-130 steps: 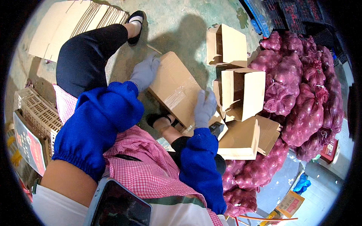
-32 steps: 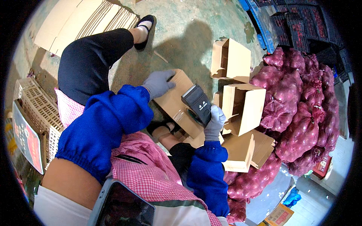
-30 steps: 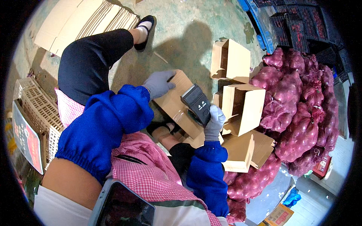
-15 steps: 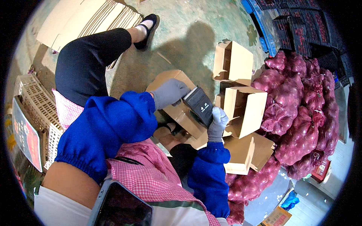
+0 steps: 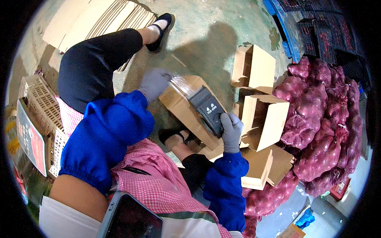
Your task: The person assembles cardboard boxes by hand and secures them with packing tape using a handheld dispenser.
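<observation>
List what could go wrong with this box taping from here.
1. The clear tape stretched from the left hand to the tape dispenser hangs loose and could wrinkle or stick to the glove.
2. The cardboard box seems to rest tilted on the person's legs, not the floor, so it might slip under pressure.
3. The right hand grips the dispenser near its end; its cutting edge may catch the glove.

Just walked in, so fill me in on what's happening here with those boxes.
A person sitting on the floor is taping a cardboard box held over their lap. The right hand, in a grey glove, grips a black tape dispenser pressed to the box, with clear tape stretched across it. The gloved left hand steadies the box's far end at the tape. Other open cardboard boxes stand to the right, beside a pile of red mesh onion sacks.
</observation>
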Available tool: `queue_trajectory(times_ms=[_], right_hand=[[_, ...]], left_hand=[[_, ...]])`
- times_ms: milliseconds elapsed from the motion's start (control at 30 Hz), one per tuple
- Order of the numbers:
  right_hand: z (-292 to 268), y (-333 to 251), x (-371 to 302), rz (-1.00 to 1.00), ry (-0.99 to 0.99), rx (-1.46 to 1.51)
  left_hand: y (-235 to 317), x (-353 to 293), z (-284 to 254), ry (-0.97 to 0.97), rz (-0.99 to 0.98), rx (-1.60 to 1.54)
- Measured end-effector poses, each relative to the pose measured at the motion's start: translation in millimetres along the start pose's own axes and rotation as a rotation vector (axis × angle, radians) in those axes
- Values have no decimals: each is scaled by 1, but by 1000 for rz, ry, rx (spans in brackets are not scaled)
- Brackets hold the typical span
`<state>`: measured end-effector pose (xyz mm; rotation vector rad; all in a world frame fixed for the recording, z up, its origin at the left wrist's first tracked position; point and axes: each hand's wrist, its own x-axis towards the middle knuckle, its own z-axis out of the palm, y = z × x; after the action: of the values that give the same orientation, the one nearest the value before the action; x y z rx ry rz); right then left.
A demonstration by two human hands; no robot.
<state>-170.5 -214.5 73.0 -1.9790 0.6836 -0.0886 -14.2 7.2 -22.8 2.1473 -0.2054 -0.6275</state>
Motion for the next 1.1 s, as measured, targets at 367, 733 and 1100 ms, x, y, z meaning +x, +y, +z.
queue_trajectory(times_ms=[367,733,1100], right_hand=[[-10,1,-4,127,22,79],[-17,1,-1,136,62,-30],[-11,3,3,164,67,-3]], left_hand=[[-8,23,4,-37,-19,69],[-7,41,19,-65,-76,-192],[-40,57,65,-178,104,77]])
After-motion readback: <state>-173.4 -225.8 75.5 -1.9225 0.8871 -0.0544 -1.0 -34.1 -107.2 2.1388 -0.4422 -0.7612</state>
